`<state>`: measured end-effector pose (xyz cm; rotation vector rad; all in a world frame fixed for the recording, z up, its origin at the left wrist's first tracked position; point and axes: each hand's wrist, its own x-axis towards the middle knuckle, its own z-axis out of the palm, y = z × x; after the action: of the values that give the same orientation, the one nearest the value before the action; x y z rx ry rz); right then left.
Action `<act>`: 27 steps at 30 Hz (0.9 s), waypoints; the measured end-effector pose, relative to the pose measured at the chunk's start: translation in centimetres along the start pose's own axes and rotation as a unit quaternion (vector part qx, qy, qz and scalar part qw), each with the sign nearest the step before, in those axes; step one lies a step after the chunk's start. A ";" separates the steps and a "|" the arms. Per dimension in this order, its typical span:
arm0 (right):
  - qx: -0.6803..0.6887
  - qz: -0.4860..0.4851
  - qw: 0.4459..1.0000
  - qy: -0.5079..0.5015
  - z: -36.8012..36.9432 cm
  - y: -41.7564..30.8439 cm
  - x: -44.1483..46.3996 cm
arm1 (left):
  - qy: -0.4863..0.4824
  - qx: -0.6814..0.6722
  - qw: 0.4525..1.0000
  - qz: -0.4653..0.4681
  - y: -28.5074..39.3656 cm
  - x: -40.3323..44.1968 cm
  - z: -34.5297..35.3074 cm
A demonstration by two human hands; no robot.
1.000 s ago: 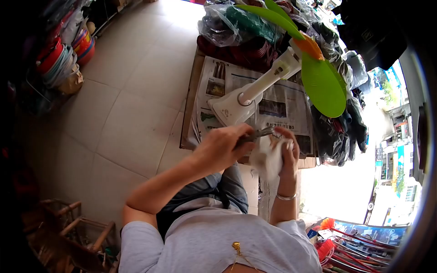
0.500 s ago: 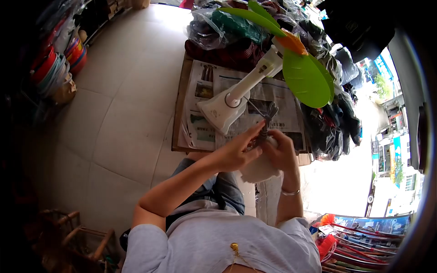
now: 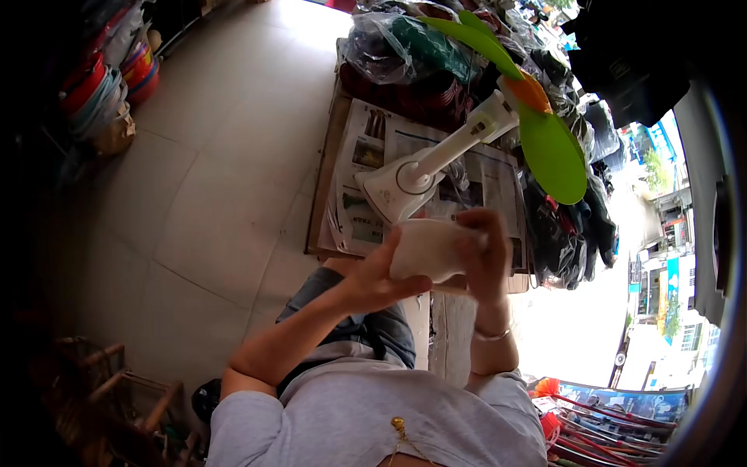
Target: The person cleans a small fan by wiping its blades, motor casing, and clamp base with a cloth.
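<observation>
White cloth [image 3: 426, 249] held between the left hand [image 3: 380, 276] and the right hand [image 3: 487, 253]

In the head view, the left forearm is angled up and inward from the lower left, with its elbow bent out to the side. The left hand is turned towards the middle; its thumb is laid along the lower edge of the cloth, and its fingers are partly hidden behind the cloth's left end, so that the fabric is gripped between them. The right forearm, ringed at the wrist by a bracelet [image 3: 492, 336], is raised more steeply. The fingers of the right hand are curled over the right end of the cloth and are blurred, so their exact grip cannot be made out.

The cloth is held bunched in front of the body, directly between the two hands and touching both. Just beyond it, a white fan base [image 3: 393, 187] is rested on newspaper [image 3: 369, 159], which is spread over a table [image 3: 330, 171]. Green blades [image 3: 552, 156] are carried at the far end of its tilted stem [image 3: 455, 152], well apart from both hands.
</observation>
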<state>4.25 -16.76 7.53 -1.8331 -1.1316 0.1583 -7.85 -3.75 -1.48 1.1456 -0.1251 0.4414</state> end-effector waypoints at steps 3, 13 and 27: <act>0.080 -0.071 0.990 -0.093 2.3 -0.5 0.1 | 0.068 -0.042 0.997 0.007 0.5 -0.5 0.4; 0.191 -0.012 0.964 0.184 5.8 4.7 7.4 | 0.194 0.499 0.823 0.191 4.5 5.2 -6.4; 0.193 -0.006 0.964 0.181 5.7 5.6 8.6 | 0.018 0.584 0.810 -0.050 0.6 6.6 -7.2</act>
<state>9.63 -7.27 3.03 -1.4348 -0.7896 0.0303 -3.05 4.72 -1.85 2.3504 0.2967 0.4396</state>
